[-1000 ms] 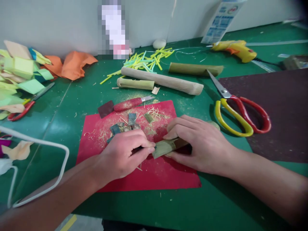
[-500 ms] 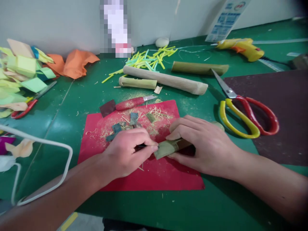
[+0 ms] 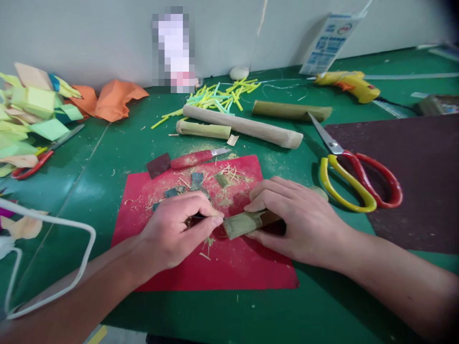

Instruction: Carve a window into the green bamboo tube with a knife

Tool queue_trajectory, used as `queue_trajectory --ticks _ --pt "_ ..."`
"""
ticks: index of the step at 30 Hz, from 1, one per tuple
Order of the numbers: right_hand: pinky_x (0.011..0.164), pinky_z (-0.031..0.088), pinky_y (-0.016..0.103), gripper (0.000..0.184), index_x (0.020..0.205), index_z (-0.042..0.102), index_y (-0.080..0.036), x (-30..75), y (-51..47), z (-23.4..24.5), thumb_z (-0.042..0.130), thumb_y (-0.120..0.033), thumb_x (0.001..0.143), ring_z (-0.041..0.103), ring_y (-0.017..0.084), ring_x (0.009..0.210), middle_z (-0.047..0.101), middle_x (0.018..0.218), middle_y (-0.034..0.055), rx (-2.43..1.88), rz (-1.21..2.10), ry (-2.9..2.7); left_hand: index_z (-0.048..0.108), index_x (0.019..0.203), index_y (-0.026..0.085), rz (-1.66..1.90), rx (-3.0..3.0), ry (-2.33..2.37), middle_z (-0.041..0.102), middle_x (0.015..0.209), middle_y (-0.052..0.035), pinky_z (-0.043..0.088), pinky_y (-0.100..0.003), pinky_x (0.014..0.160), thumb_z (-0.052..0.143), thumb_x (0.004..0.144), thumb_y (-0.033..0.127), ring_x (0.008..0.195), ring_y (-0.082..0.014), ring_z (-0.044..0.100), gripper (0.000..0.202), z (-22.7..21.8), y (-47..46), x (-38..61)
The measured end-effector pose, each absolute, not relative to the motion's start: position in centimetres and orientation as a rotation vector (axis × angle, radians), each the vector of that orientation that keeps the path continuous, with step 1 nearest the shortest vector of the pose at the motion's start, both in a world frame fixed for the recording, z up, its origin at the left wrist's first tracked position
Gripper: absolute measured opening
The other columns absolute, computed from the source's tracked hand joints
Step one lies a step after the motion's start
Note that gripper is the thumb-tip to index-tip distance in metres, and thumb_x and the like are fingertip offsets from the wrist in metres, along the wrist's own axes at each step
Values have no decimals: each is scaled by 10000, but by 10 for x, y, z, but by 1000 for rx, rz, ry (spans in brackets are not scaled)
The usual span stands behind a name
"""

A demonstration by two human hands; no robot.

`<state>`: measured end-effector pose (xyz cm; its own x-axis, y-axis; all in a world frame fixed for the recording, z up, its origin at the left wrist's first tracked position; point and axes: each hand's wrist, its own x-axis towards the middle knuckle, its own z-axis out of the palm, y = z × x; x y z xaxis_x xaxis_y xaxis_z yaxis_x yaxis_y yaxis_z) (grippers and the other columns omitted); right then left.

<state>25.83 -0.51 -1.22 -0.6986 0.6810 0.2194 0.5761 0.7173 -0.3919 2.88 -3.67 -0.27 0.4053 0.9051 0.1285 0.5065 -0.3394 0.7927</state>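
My right hand (image 3: 297,222) lies over a short green bamboo piece (image 3: 241,223) and presses it down on the red mat (image 3: 233,267). My left hand (image 3: 177,229) is closed in a pinch on a thin dark tool whose tip touches the bamboo's left end; I cannot make out what the tool is. Shavings and small cut chips (image 3: 195,184) lie on the mat just beyond the hands.
A red-handled knife (image 3: 195,158) lies at the mat's far edge. Beyond it lie a wooden stick (image 3: 244,125) and bamboo sections (image 3: 202,129). Red-and-yellow scissors (image 3: 353,174) and a dark sheet (image 3: 419,181) sit at the right, a yellow glue gun (image 3: 349,83) behind. Coloured paper (image 3: 32,119) is piled left.
The left hand has shifted slightly left along with the bamboo end, and a few more shavings lie on the mat below it. The right hand keeps its hold.
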Motion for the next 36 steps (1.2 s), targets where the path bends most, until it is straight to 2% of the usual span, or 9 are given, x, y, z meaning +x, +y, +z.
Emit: queue_trajectory --ticks 9,36 --pt "608 362 300 134 806 560 -208 258 -6 -11 611 -294 717 522 190 763 601 817 43 -977 421 -2567 640 800 158 685 2088 1122 627 754 -22 461 -217 608 555 834 172 665 -100 575 92 -5 -35 31" --pt "624 349 304 173 799 555 -196 257 -5 -14 638 -311 700 511 187 765 595 831 38 -972 406 -2563 602 720 148 601 1987 1168 587 726 12 420 -206 623 545 843 179 662 -74 543 139 -3 -34 34"
